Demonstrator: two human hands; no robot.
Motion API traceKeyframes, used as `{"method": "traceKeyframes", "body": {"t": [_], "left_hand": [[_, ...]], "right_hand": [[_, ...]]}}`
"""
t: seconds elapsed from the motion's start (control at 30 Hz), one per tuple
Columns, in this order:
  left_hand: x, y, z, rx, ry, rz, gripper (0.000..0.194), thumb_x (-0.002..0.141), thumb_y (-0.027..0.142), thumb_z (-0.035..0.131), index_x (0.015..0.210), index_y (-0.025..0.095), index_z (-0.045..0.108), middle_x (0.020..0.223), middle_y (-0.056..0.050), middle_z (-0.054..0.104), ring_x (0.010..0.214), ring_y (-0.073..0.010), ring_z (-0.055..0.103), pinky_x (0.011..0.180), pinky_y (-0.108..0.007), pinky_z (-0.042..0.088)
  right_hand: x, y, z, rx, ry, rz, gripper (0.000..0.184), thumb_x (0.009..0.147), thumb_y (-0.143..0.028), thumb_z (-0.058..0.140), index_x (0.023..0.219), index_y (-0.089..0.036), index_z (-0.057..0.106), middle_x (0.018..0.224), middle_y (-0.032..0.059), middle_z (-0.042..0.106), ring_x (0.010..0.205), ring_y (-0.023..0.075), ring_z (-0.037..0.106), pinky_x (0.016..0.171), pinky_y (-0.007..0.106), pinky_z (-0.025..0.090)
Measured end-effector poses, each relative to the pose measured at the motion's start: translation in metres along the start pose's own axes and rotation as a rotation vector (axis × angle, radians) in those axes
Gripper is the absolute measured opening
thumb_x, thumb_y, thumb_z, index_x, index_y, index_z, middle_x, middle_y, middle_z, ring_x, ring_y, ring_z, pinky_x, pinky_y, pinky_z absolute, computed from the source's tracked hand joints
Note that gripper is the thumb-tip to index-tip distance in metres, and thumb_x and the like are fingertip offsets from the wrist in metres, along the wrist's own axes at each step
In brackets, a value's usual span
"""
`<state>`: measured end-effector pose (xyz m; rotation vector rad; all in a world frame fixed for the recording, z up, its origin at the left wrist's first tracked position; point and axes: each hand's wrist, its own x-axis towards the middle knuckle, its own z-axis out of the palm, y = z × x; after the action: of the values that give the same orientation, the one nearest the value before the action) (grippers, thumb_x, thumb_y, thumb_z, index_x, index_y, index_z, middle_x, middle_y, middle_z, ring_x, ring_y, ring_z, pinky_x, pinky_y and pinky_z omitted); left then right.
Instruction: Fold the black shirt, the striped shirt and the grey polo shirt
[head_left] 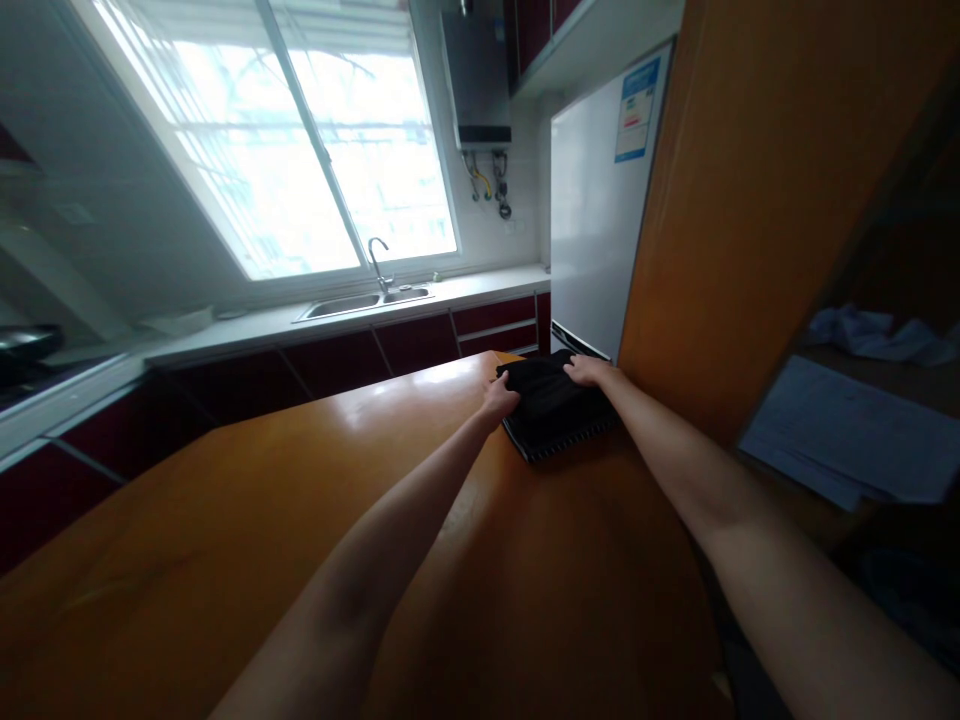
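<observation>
A black folded cloth (551, 395) lies near the far right end of the orange-brown wooden table (360, 470). Along its near edge runs a row of small pale marks, like a spiral binding or a fringe; I cannot tell which. My left hand (501, 396) grips its left side, thumb on top. My right hand (587, 370) pinches the far right corner between thumb and fingers. Both arms are stretched far forward. The fingers beneath the cloth are hidden.
Beyond the table, a white counter (277, 318) holds a sink (345, 306) with a faucet (379, 262). A fridge (596, 200) and a wooden panel (720, 220) stand close on the right. Papers (847, 430) lie on a shelf at right. A pan (30, 342) sits far left.
</observation>
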<state>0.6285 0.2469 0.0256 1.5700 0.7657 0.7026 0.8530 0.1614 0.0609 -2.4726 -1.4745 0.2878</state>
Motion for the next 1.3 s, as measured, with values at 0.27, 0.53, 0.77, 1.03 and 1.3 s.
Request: {"method": "traceKeyframes", "body": {"t": [0.27, 0.53, 0.77, 1.03, 1.3], "left_hand": [[-0.003, 0.002, 0.026, 0.706, -0.021, 0.237, 0.058, 0.095, 0.041, 0.056, 0.149, 0.023, 0.045, 0.164, -0.012, 0.025, 0.153, -0.0353, 0.002, 0.119, -0.059, -0.004], [-0.039, 0.028, -0.025, 0.93, 0.107, 0.382, 0.055, 0.105, 0.042, 0.032, 0.158, 0.028, 0.027, 0.167, -0.004, 0.018, 0.155, -0.0246, 0.006, 0.122, -0.055, 0.008], [-0.133, 0.015, -0.115, 0.975, 0.172, 0.33, 0.05, 0.104, 0.039, 0.035, 0.15, 0.021, 0.043, 0.159, -0.012, 0.038, 0.151, -0.028, 0.024, 0.118, -0.056, 0.024], [-0.274, -0.028, -0.163, 1.135, 0.094, 0.209, 0.054, 0.102, 0.032, 0.034, 0.152, 0.012, 0.038, 0.159, -0.016, 0.036, 0.151, -0.0292, 0.024, 0.119, -0.057, 0.02], [-0.376, -0.045, -0.171, 1.153, 0.051, 0.002, 0.058, 0.099, 0.031, 0.036, 0.155, 0.013, 0.033, 0.162, -0.013, 0.029, 0.152, -0.0274, 0.019, 0.121, -0.056, 0.015]], "right_hand": [[-0.011, 0.004, 0.004, 0.031, 0.079, 0.061, 0.053, 0.101, -0.045, 0.038, 0.138, -0.012, 0.057, 0.145, 0.0203, 0.053, 0.132, 0.0318, 0.052, 0.107, 0.043, 0.039], [-0.077, -0.024, -0.015, 0.14, 0.512, -0.027, 0.05, 0.103, -0.034, 0.028, 0.139, -0.009, 0.054, 0.145, 0.0198, 0.053, 0.137, 0.027, 0.046, 0.113, 0.04, 0.034], [-0.168, -0.115, 0.012, 0.477, 0.733, -0.359, 0.051, 0.098, -0.029, 0.035, 0.139, -0.008, 0.055, 0.146, 0.0165, 0.054, 0.139, 0.0233, 0.045, 0.118, 0.039, 0.033], [-0.267, -0.232, 0.122, 0.537, 0.248, -0.523, 0.055, 0.095, -0.027, 0.041, 0.146, -0.006, 0.048, 0.152, 0.0177, 0.047, 0.144, 0.0235, 0.039, 0.119, 0.038, 0.029], [-0.336, -0.261, 0.188, 0.341, -0.018, -0.587, 0.058, 0.096, -0.027, 0.043, 0.151, -0.006, 0.041, 0.158, 0.0187, 0.036, 0.149, 0.0256, 0.029, 0.12, 0.043, 0.025]]}}
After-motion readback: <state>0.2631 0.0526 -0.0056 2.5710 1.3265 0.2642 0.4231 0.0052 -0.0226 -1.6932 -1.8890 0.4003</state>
